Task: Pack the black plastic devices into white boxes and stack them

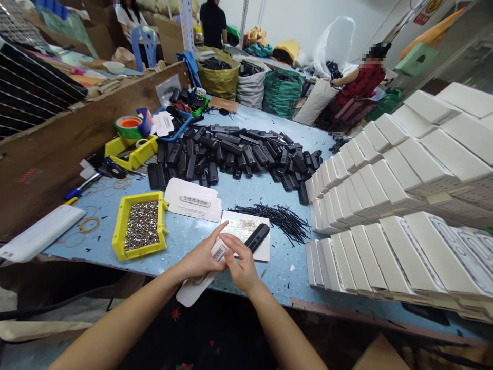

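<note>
Currently we hold a printed card [194, 293] between our left hand [208, 255] and bent right hand [242, 264], over the near edge of the table [279, 275], beside a black plastic piece [257, 237] on a white board [263, 253].

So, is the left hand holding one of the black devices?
No, the left hand holds a white printed card.

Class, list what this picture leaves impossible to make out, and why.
Head view:
Held card: partly covered by the left hand and right hand.
Flat card: fine print too small to read.
White boxes: some cut off by right edge.
Metal pieces: individual shapes too small.
</note>
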Demonstrator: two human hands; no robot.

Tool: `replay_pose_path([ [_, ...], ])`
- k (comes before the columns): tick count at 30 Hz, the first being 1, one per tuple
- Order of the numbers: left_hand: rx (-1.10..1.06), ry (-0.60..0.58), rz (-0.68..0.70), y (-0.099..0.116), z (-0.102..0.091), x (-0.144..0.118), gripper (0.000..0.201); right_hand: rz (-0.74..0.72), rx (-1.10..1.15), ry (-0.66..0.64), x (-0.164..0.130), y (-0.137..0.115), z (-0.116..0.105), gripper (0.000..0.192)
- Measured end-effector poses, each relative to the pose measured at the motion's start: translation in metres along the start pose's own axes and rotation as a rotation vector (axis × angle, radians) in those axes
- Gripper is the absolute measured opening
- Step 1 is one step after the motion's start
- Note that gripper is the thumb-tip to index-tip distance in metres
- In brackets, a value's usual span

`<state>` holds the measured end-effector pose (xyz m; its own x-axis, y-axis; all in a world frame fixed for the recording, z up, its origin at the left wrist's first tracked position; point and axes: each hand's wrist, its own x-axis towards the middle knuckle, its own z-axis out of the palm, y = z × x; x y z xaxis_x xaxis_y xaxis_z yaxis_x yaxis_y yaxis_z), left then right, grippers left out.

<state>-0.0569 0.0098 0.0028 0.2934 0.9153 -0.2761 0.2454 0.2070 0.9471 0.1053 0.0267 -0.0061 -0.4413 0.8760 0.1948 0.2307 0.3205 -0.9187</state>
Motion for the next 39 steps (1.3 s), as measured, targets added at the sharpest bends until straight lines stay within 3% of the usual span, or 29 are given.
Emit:
replay_pose_path([
  [4,-0.468,0.055,-0.190,-0.021,-0.021,-0.003,0.092,0.012,-0.479,-0.291,0.003,0.029,-0.051,0.048],
  [7,-0.854,0.255,-0.223,-0.032,-0.042,-0.002,0.072,0.044,-0.605,-0.402,0.001,0.045,-0.086,0.046],
  [9,-1.019,0.481,-0.240,-0.033,-0.047,0.002,0.047,0.067,-0.460,-0.263,-0.002,0.044,-0.088,0.031],
  [11,-1.119,0.673,-0.272,-0.028,-0.039,0.007,0.027,0.086,-0.176,0.061,-0.002,0.035,-0.073,0.032],
  [13,-1.187,0.716,-0.309,-0.020,-0.021,0.011,0.021,0.070,0.110,0.387,0.000,0.020,-0.046,0.042],
  [15,-1.214,0.648,-0.339,-0.014,-0.001,0.009,0.022,0.014,0.233,0.558,0.003,0.007,-0.018,0.048],
  [17,-1.126,0.502,-0.351,-0.014,0.011,0.002,0.031,-0.042,0.224,0.574,0.005,-0.003,0.002,0.052],
  [18,-1.000,0.456,-0.329,-0.017,0.013,-0.003,0.039,-0.064,0.223,0.541,0.005,-0.006,0.008,0.053],
  [20,-0.592,0.474,-0.195,-0.028,0.006,-0.014,0.061,-0.094,0.267,0.438,0.007,-0.010,0.013,0.055],
  [23,0.069,0.533,0.060,-0.044,-0.011,-0.025,0.088,-0.113,0.246,0.078,0.025,-0.006,0.005,0.062],
  [25,0.278,0.462,0.063,-0.050,-0.019,-0.027,0.086,-0.015,-0.016,-0.160,0.054,0.006,-0.006,0.054],
  [26,0.322,0.437,0.035,-0.050,-0.021,-0.026,0.082,0.073,-0.186,-0.207,0.072,0.015,-0.013,0.048],
  [29,0.356,0.440,0.014,-0.048,-0.024,-0.023,0.076,0.329,-0.546,-0.110,0.121,0.049,-0.032,0.030],
  [32,0.321,0.432,0.015,-0.043,-0.024,-0.016,0.070,0.378,-0.600,-0.138,0.144,0.078,-0.043,0.013],
  [35,0.300,0.394,0.007,-0.040,-0.023,-0.008,0.056,0.336,-0.593,-0.146,0.142,0.090,-0.049,0.008],
  [39,0.366,0.372,0.094,-0.042,-0.022,0.000,0.045,0.283,-0.523,-0.002,0.117,0.077,-0.052,0.024],
])
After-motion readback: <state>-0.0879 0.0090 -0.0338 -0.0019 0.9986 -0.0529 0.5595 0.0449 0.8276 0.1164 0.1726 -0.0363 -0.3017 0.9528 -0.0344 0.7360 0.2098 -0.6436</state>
